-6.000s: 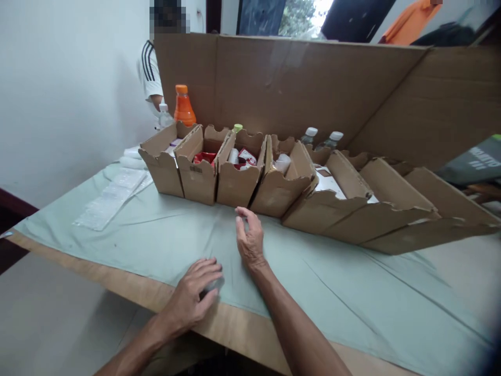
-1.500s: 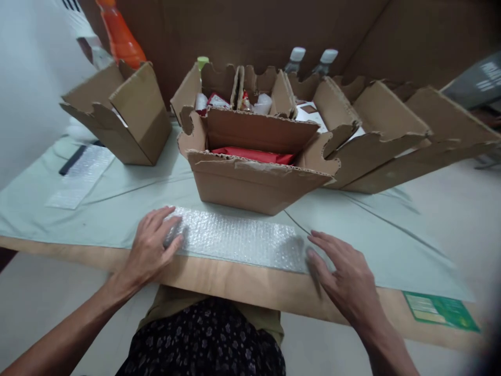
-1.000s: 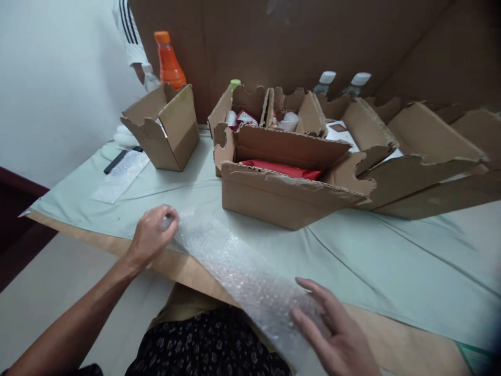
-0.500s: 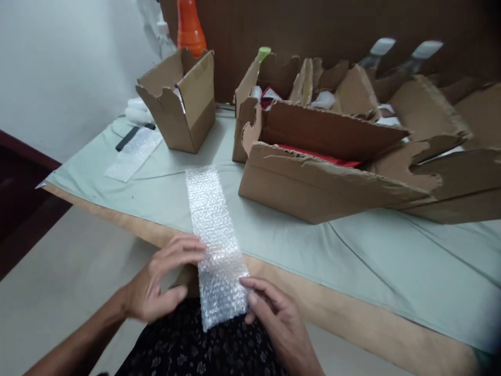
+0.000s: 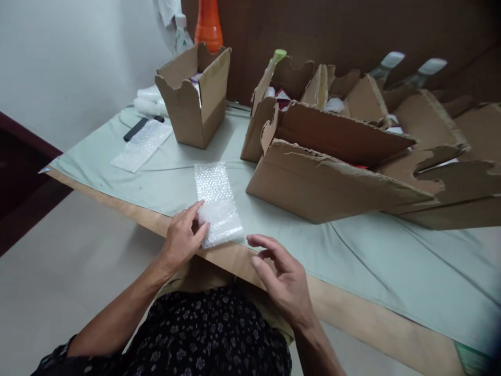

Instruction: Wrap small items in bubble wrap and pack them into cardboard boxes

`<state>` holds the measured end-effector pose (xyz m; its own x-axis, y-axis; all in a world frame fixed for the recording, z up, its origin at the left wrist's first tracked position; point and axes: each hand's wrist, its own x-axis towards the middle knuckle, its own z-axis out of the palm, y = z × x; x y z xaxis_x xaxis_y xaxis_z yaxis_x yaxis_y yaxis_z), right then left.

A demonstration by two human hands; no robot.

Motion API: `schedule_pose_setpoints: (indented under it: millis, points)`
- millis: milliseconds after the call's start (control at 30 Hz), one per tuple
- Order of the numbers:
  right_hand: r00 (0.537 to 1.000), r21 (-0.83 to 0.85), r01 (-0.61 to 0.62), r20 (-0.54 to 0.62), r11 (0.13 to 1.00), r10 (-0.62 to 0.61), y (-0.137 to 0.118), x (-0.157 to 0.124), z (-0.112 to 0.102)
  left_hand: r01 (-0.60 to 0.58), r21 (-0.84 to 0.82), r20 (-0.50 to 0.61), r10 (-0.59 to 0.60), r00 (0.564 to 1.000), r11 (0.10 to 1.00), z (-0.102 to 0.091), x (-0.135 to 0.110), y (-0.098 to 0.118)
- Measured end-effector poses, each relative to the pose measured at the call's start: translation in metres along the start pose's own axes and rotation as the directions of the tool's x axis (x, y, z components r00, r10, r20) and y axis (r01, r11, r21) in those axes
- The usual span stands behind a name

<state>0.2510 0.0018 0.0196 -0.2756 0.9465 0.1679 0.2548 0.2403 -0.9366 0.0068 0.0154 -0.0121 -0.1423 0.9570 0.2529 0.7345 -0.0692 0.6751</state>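
A strip of bubble wrap (image 5: 214,180) lies on the cloth, its near end folded over upon itself at the table's front edge. My left hand (image 5: 183,232) holds the left side of the fold, thumb and forefinger on the plastic. Just off the fold's right corner is my right hand (image 5: 279,271), open, with thumb and fingers apart and nothing between them. Whether anything lies inside the fold I cannot tell.
Cardboard boxes (image 5: 332,190) with packets inside stand to the right. A smaller carton (image 5: 188,112) is at the back left. Beside it lie another bubble wrap sheet (image 5: 143,146) and a black strip (image 5: 135,129). An orange bottle (image 5: 209,26) stands behind.
The strip's near end, earlier hanging over the table edge, is now folded back onto the strip. My left hand has closed on its left side; my right hand has let go and opened.
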Motion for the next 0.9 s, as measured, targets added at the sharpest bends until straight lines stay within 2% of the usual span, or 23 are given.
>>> schedule_pose_setpoints:
  millis: [33, 100, 167, 267, 400, 533, 633, 767, 833, 900]
  points:
    - [0.995, -0.137, 0.089, 0.044, 0.987, -0.084, 0.001, 0.003, 0.0, -0.017, 0.044, -0.01, 0.017, 1.0, 0.999, 0.001, 0.002, -0.004]
    - [0.962, -0.359, 0.266, 0.164, 0.895, -0.22, 0.005, 0.011, 0.003, -0.052, 0.099, -0.025, 0.054, 0.998, 0.994, 0.003, 0.003, -0.011]
    - [0.916, -0.498, 0.39, 0.294, 0.775, -0.272, 0.009, 0.024, 0.01, -0.096, 0.112, -0.033, 0.1, 0.994, 0.989, 0.004, 0.004, -0.014]
    - [0.863, -0.572, 0.488, 0.432, 0.659, -0.263, 0.014, 0.04, 0.02, -0.153, 0.094, -0.054, 0.159, 0.986, 0.984, 0.006, 0.007, -0.016]
    - [0.853, -0.613, 0.508, 0.454, 0.605, -0.256, 0.021, 0.048, 0.029, -0.193, 0.091, -0.069, 0.2, 0.977, 0.977, 0.01, 0.015, -0.017]
    - [0.866, -0.638, 0.496, 0.416, 0.589, -0.278, 0.027, 0.047, 0.031, -0.198, 0.152, -0.071, 0.211, 0.975, 0.968, 0.006, 0.012, -0.014]
    - [0.861, -0.61, 0.501, 0.421, 0.614, -0.285, 0.022, 0.047, 0.026, -0.252, 0.158, -0.106, 0.27, 0.957, 0.955, -0.009, -0.006, -0.003]
    - [0.842, -0.529, 0.499, 0.484, 0.686, -0.239, 0.006, 0.047, 0.016, -0.405, 0.054, 0.044, 0.403, 0.914, 0.913, -0.024, -0.035, 0.014]
    - [0.84, -0.497, 0.479, 0.499, 0.723, -0.213, 0.002, 0.047, 0.013, -0.396, 0.017, 0.051, 0.395, 0.917, 0.918, -0.023, -0.041, 0.018]
    - [0.865, -0.483, 0.449, 0.446, 0.751, -0.23, 0.004, 0.045, 0.013, -0.324, -0.008, 0.01, 0.324, 0.946, 0.946, -0.018, -0.04, 0.016]
